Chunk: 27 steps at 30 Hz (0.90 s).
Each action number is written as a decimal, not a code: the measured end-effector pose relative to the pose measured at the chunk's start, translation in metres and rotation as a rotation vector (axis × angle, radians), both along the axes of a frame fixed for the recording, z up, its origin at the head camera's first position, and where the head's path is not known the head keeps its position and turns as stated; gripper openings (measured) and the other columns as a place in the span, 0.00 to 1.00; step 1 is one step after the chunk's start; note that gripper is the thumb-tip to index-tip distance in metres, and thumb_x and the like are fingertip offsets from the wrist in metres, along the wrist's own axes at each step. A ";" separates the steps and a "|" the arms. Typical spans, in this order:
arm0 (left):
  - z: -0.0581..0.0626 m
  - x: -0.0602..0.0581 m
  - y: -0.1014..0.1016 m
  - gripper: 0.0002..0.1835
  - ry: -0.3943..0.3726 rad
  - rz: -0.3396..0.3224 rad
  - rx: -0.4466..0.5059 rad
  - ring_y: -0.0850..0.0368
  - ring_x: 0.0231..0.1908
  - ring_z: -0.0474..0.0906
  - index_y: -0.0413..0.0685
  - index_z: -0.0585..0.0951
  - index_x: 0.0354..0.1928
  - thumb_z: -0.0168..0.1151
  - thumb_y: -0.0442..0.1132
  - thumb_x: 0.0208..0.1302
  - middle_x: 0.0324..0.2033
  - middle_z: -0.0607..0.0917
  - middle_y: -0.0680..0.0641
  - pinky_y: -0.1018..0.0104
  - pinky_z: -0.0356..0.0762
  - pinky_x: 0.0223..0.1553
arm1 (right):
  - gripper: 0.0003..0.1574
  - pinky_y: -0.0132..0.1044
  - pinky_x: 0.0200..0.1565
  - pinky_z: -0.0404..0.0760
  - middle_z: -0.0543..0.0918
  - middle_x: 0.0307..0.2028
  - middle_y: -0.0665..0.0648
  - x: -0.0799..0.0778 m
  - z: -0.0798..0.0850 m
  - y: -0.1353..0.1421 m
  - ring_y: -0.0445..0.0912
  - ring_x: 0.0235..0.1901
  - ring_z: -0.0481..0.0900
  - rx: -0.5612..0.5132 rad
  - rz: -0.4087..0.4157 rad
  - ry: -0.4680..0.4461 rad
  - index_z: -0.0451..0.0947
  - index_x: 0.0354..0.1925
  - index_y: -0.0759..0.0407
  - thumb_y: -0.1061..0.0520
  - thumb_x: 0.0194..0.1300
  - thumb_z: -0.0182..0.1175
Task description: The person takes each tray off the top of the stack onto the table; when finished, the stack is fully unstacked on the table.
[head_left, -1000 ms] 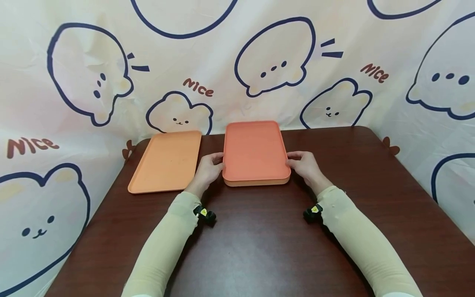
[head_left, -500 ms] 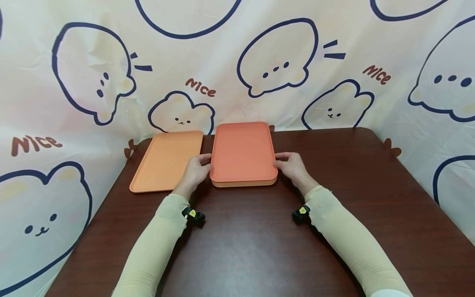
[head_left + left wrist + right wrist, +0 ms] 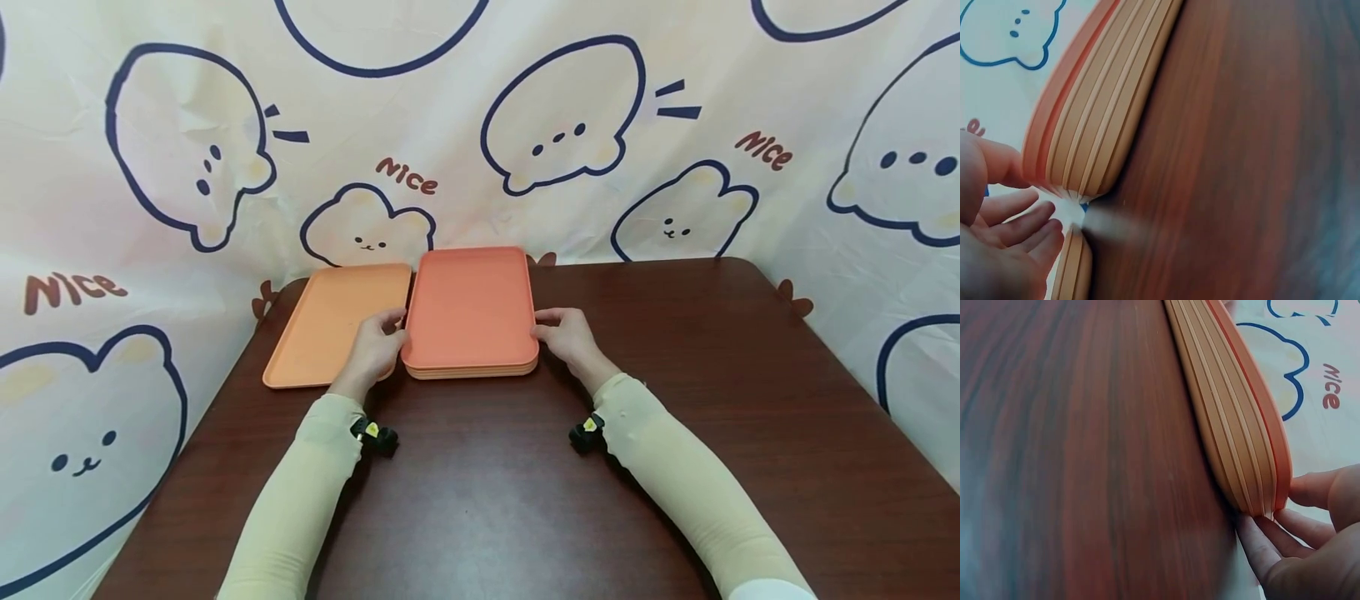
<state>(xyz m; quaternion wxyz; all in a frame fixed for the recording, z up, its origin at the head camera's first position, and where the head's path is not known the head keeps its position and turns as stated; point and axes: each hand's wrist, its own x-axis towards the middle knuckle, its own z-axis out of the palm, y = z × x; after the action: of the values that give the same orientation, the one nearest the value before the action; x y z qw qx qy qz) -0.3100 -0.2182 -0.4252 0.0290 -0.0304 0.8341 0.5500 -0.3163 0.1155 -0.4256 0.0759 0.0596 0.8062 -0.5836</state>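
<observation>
A stack of several trays [image 3: 471,312], coral on top and tan-orange below, lies on the dark wooden table between my two hands. My left hand [image 3: 372,346] touches its left side; in the left wrist view the thumb [image 3: 1000,164] meets the coral rim, while the other fingers are loosely extended below. My right hand [image 3: 573,337] is at the right side. In the right wrist view its thumb [image 3: 1313,489] touches the coral edge and its fairly straight fingers [image 3: 1261,550] press along the lower edges. Partly under my left hand is a light-orange tray [image 3: 330,321].
The brown table [image 3: 480,483] ends at a cloth backdrop [image 3: 525,208] printed with cartoon bears, close behind the trays. More cloth rises along the left and right table edges. A small dark wrist camera [image 3: 375,437] sits on the left wrist, another wrist camera [image 3: 587,434] on the right.
Both hands and the tray stack have moved left together, so the stack now lies close beside the light-orange tray. That tray has stayed in place.
</observation>
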 end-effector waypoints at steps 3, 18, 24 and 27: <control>-0.002 -0.002 -0.004 0.33 -0.011 0.001 0.017 0.41 0.80 0.64 0.35 0.65 0.81 0.51 0.32 0.76 0.79 0.69 0.33 0.47 0.62 0.82 | 0.24 0.51 0.68 0.81 0.80 0.69 0.63 0.001 0.000 -0.007 0.53 0.63 0.80 -0.003 0.007 0.008 0.82 0.67 0.63 0.60 0.77 0.64; 0.002 -0.007 -0.020 0.36 -0.106 -0.024 0.132 0.43 0.78 0.65 0.39 0.62 0.84 0.54 0.32 0.75 0.81 0.66 0.36 0.49 0.65 0.80 | 0.25 0.49 0.64 0.83 0.80 0.69 0.64 0.003 0.002 -0.027 0.54 0.63 0.81 -0.014 0.000 0.048 0.81 0.68 0.65 0.61 0.76 0.63; 0.003 -0.006 -0.022 0.37 -0.117 -0.036 0.119 0.43 0.79 0.64 0.38 0.61 0.84 0.54 0.31 0.75 0.81 0.66 0.35 0.49 0.63 0.81 | 0.26 0.49 0.65 0.83 0.79 0.70 0.63 0.002 0.000 -0.028 0.53 0.62 0.79 -0.007 -0.015 0.020 0.81 0.67 0.64 0.60 0.74 0.67; 0.003 -0.005 -0.021 0.36 -0.120 -0.034 0.126 0.43 0.79 0.64 0.38 0.61 0.84 0.53 0.32 0.76 0.81 0.66 0.35 0.49 0.63 0.81 | 0.26 0.49 0.65 0.83 0.78 0.70 0.63 0.003 0.000 -0.028 0.54 0.62 0.78 0.002 -0.012 0.025 0.81 0.67 0.63 0.61 0.74 0.67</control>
<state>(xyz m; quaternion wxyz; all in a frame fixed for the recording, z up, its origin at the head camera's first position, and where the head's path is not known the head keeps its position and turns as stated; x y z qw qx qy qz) -0.3147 -0.2392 -0.4224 0.0901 -0.0475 0.7949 0.5981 -0.3130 0.0871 -0.4256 0.0621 0.0573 0.8073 -0.5840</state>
